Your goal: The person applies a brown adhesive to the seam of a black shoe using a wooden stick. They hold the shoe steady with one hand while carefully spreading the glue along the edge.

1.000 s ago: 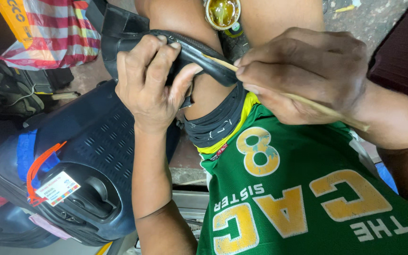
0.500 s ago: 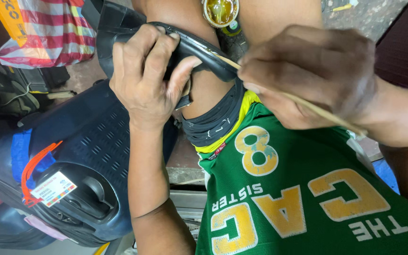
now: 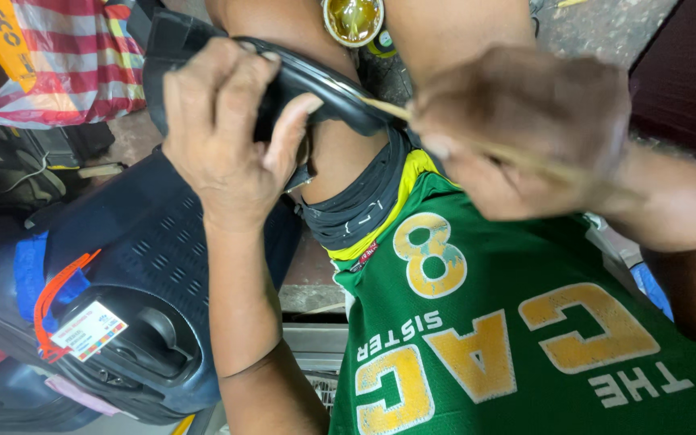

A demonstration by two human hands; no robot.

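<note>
from the head camera we look down on a seated person's lap and two bare hands at work. the left hand point(image 3: 231, 137) is wrapped around a black shoe point(image 3: 316, 80), fingers curled over its upper edge and the thumb pressed against its side, so the shoe rests across the bare left knee point(image 3: 340, 161). the shoe's dark rim curves from under the fingers toward the middle of the frame. the right hand point(image 3: 525, 133) is blurred; it pinches a thin pale stick point(image 3: 477, 145) between closed fingers, and the stick's far end touches the shoe's rim just beside the left thumb. the stick's other end runs back across the right hand toward the wrist.

just above the shoe, at the top edge, we see a small round tin point(image 3: 353, 19) with yellowish shiny contents, standing between the person's legs. below the knee sit black shorts point(image 3: 356, 213) with a yellow hem, and a green jersey point(image 3: 525, 338) with yellow lettering fills the lower right.

to the left of the left forearm lies a dark blue suitcase point(image 3: 122, 274) with a ridged shell, an orange strap and a paper tag near its handle. a red and white striped bag point(image 3: 66, 56) sits in the upper left corner, well apart from the hands.
</note>
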